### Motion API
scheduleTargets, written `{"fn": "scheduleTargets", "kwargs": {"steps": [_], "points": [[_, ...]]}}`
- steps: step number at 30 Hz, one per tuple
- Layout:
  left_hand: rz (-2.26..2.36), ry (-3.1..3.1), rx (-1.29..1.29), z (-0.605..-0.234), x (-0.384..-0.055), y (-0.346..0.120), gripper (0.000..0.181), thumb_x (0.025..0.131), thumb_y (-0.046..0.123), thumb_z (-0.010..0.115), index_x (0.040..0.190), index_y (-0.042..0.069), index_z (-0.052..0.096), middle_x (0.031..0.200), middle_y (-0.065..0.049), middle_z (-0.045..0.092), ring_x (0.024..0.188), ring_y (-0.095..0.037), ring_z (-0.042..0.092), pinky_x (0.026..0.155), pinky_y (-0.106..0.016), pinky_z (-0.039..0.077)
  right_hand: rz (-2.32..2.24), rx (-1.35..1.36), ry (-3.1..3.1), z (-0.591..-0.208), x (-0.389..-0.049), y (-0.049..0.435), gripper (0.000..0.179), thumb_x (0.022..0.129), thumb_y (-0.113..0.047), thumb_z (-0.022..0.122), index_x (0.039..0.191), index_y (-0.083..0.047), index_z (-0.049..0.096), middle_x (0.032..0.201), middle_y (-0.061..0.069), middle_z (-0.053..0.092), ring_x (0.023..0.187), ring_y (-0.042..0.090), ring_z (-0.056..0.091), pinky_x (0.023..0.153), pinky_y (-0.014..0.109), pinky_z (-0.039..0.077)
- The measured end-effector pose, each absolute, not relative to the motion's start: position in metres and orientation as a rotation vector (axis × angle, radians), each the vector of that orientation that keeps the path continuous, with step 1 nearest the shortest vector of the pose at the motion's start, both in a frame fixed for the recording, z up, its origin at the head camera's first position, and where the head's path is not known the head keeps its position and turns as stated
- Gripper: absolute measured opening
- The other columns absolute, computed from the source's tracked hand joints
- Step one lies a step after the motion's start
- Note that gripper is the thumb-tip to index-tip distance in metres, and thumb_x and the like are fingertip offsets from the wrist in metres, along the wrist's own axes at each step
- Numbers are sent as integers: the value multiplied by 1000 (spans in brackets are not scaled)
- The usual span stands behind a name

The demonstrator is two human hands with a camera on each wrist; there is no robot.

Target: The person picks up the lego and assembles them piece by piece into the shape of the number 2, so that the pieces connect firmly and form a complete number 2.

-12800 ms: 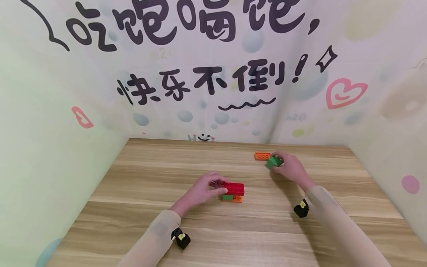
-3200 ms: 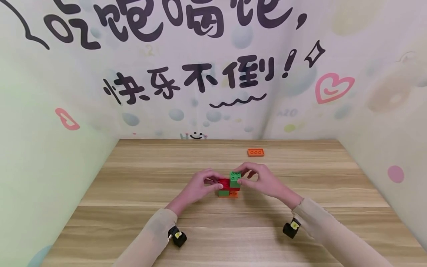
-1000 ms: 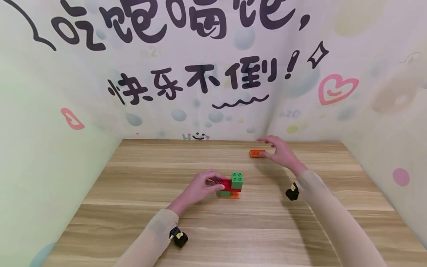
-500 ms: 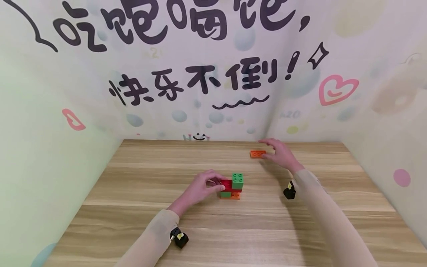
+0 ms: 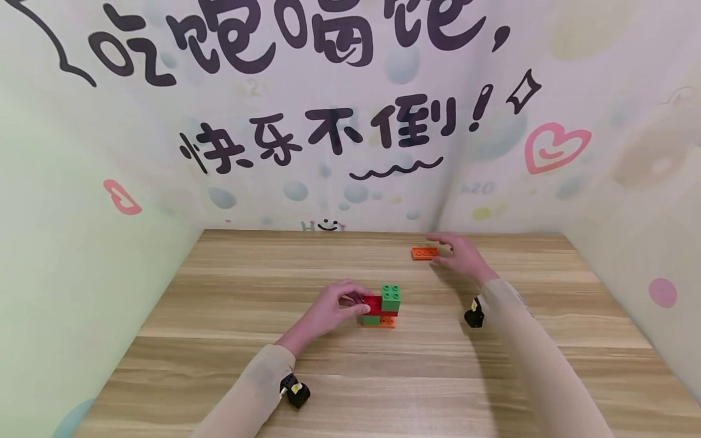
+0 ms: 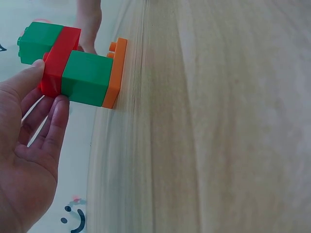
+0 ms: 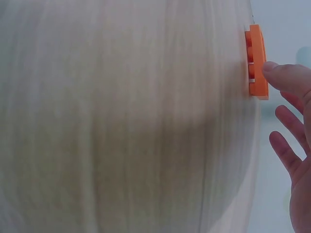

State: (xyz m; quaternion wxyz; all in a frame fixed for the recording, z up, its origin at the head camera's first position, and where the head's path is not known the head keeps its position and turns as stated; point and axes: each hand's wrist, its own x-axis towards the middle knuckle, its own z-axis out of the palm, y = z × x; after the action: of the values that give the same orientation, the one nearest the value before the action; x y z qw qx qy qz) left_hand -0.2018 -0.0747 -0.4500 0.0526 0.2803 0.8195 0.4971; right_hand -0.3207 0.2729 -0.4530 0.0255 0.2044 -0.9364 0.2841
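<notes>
My left hand [image 5: 332, 309] pinches the left end of a red brick [image 6: 61, 60], thumb on one side and fingertips on the other. That brick lies across a green brick [image 6: 87, 77], which stands on an orange plate brick [image 6: 116, 73] at the bottom of the stack. A second green brick [image 5: 390, 297], studs up, sits on the red brick's right end. At the back of the table, my right hand [image 5: 462, 257] hovers with spread fingers at a loose orange plate brick [image 5: 424, 253]. This loose one lies underside up; the right thumb tip [image 7: 270, 67] overlaps its edge in the right wrist view.
The wood-grain table [image 5: 339, 383] meets a printed wall sheet [image 5: 263, 207] close behind the loose orange plate brick. Pale walls rise on the left and right. A small black device hangs at each sleeve cuff.
Earlier, my right hand took a green brick from the back and set it on the red brick. It then went back to the loose orange plate brick, lowering slightly lately. My left hand keeps its hold.
</notes>
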Motion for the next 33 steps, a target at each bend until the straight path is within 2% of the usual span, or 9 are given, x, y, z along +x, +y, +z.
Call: {"fn": "scheduleTargets", "kwargs": {"steps": [26,33], "points": [[1503,2492,847,-451,-203,-75,26,90,16,72,116,11,71,108,-7,67,96,-15,65,85,-25,58,870,642,-2936,-463,-322,275,49,88,-6,71,135,-7,59,140,20,57,126,42,54,105,60,45],[1503,2496,839,-450,-202,-74,26,90,16,72,116,11,71,107,-6,67,96,-16,65,85,-27,59,861,668,-2927,-464,-322,277,44,89,-4,69,133,-6,61,135,21,61,115,39,62,98,57,50]]}}
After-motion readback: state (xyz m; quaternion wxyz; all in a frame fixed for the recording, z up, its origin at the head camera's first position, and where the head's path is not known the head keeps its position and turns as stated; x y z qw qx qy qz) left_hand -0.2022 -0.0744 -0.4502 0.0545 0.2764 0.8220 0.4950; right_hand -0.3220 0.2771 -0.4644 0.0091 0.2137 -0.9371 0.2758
